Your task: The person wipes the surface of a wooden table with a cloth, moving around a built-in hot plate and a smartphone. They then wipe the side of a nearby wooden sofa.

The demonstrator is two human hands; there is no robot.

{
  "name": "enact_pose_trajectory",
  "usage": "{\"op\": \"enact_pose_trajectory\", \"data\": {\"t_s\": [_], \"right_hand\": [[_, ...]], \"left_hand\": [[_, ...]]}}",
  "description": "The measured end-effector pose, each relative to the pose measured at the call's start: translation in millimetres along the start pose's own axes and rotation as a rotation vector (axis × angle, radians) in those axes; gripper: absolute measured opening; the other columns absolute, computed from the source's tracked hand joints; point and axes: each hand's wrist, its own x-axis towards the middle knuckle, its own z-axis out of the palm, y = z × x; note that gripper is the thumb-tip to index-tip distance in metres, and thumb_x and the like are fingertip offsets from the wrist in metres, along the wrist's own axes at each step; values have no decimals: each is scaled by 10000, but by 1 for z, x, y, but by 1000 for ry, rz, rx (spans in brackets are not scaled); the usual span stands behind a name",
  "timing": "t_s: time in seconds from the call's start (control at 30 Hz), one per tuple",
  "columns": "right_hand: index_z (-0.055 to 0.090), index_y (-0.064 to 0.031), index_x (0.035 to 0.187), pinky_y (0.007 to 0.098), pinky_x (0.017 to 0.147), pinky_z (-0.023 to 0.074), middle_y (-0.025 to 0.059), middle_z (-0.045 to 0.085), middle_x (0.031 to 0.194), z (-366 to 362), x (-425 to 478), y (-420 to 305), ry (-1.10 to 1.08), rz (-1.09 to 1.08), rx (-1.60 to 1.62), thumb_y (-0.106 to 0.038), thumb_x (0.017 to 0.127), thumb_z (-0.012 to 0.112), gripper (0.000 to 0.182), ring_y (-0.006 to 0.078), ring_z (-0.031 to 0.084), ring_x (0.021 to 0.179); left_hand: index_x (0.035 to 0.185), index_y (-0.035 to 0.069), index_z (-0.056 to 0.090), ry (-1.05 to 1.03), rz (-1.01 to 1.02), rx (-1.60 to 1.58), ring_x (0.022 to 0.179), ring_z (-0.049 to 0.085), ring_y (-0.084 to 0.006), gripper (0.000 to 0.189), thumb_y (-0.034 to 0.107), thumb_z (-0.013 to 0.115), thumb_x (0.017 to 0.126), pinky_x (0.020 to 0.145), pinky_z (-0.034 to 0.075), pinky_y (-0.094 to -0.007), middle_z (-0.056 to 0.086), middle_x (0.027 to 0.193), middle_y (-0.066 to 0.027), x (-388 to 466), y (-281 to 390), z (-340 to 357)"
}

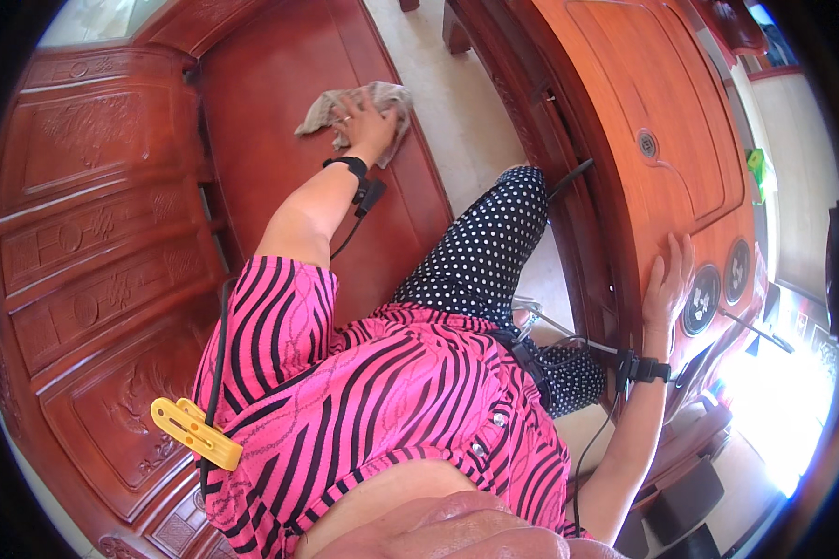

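Note:
My left hand point(367, 126) presses on a crumpled grey-beige cloth point(316, 115), which lies bunched against the seat of a reddish-brown carved wooden bench point(266, 168). Its fingers are bent and slightly spread, and a ring shows on one of them. A black strap with a small device and cable is on that wrist. My right hand point(670, 279) rests with nothing in it at the near edge of a polished wooden table point(601, 77), beside a dark round inlay point(701, 300). That wrist also wears a black strap.
The bench's carved backrest point(84, 230) rises at the left. Pale floor point(454, 105) shows between bench and table. Black cables run along both arms; a yellow clip point(196, 433) holds one at my sleeve. A green object point(756, 175) is beyond the table; glare lies at the right.

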Motion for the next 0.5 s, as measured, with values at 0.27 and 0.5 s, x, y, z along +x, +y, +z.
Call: {"op": "enact_pose_trajectory", "data": {"t_s": [0.27,0.5], "right_hand": [[592,-88,1335,459,1145,322,153,456,1491,0,0,-7,50,2,15,-212,963,531,397,366,420,1375],[593,-87,1335,453,1142,329,149,457,1493,-1,3,-11,57,-18,34,-201,954,539,401,363,424,1373]], "left_hand": [[1296,189,601,-141,1029,128,1319,446,-341,545,418,705,812,1098,295,-589,536,1340,-105,-100,22,5],[1218,163,646,59,988,157,1213,532,-297,413,314,692,836,1071,357,-554,605,1260,-80,-39,0,-20]]}}
